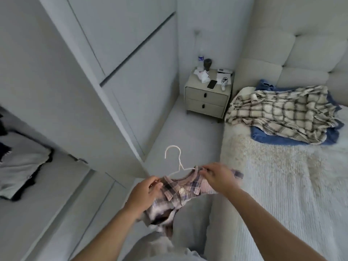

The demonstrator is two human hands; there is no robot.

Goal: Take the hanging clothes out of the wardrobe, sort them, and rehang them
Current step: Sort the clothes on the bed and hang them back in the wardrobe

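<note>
In the head view, a small pink and purple plaid shirt [185, 187] is held at waist height between the wardrobe and the bed, and it is seen to be partly on a white wire hanger [176, 162], whose hook stands free above the collar. The left hand [145, 194] is closed on the shirt's left shoulder, fingers curled round the cloth and, as far as can be made out, the hanger's end. The right hand [216, 178] is laid over the right shoulder with its fingertips pinching the fabric at the hanger's arm. Whether the shirt is being taken off the hanger or put on cannot be told from this frame. On the bed [282, 185], a cream checked shirt [282, 113] is found lying on top of blue garments [282, 141], all without hangers in sight; this pile is judged to be the removed and partly sorted clothes. To the left, the wardrobe [75, 91] stands open, and a grey garment with dark trim [20, 166] is noted still inside. A nightstand [207, 98] with a phone and small clutter stands by the headboard. The removal stage is judged to be under way but incomplete; sorting has at most begun, and no rehung items are in evidence.
</note>
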